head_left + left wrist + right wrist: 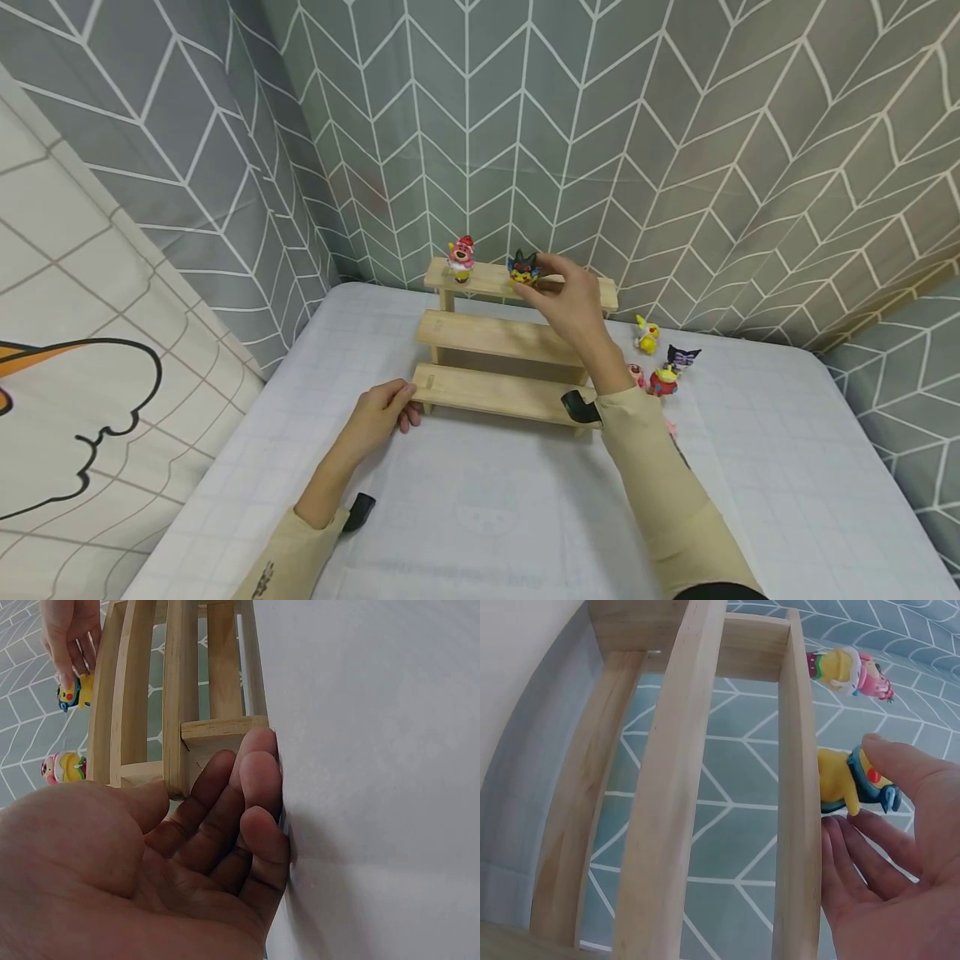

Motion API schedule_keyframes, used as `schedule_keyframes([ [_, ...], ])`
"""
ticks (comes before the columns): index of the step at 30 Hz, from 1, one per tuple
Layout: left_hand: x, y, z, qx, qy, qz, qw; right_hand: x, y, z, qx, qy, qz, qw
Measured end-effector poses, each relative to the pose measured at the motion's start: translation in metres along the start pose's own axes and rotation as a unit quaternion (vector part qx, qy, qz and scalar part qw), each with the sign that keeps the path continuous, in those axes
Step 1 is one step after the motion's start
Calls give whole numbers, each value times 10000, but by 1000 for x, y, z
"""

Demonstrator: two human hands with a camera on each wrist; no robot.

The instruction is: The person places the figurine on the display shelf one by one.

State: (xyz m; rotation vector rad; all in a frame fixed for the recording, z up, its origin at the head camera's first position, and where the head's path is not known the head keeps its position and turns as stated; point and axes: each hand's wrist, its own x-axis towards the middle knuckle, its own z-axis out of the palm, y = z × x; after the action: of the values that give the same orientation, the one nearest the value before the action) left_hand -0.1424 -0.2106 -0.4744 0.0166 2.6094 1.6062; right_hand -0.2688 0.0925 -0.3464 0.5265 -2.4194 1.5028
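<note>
A three-tier wooden shelf [487, 335] stands on the white-covered table. The left hand [378, 412] grips the left end of its lowest tier, thumb on the edge and fingers curled beneath, as the left wrist view shows on the wood [178, 697]. On the top tier, the right hand [573, 304] holds a yellow figure with a dark hood [523, 267] between thumb and fingers; in the right wrist view the figure [838, 778] is upright against the top board [799, 825]. A pink figure with a red hat [461, 260] stands at that tier's left end, touched by neither hand.
Right of the shelf lie or stand several more figures, among them a yellow and white one [647, 335], a dark-eared one [681, 358] and one in red [663, 382]. The right forearm partly covers others. A patterned grey curtain [480, 125] hangs behind the table.
</note>
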Motion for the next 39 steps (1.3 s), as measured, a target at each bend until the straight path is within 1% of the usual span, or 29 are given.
schedule_keyframes([
  [3,0,0,1,6,-5,13,10000,-5,2,-4,77,145,-179,9997],
  [8,0,1,2,30,-24,0,10000,-16,7,-12,172,313,-294,9989],
  [11,0,2,2,38,-49,-19,10000,-23,9,-17,182,460,-427,9979],
  [15,0,3,1,42,-40,-46,10000,-32,11,-24,310,824,-574,9945],
  [19,1,2,0,71,-11,-66,10000,-45,15,-29,468,1145,-635,9903],
  [23,2,2,0,89,-6,-70,9999,-58,20,-32,406,1238,-551,9899],
  [28,1,4,-2,102,-18,-105,9999,-75,28,-30,440,1326,-252,9899],
  [32,0,3,-2,87,-15,-85,9999,-83,32,-26,451,1368,-91,9895],
  [34,0,2,-1,75,-19,-69,9999,-85,34,-25,451,1401,-100,9891],
  [39,1,1,0,48,-43,-35,10000,-90,37,-30,487,1563,-304,9860],
])
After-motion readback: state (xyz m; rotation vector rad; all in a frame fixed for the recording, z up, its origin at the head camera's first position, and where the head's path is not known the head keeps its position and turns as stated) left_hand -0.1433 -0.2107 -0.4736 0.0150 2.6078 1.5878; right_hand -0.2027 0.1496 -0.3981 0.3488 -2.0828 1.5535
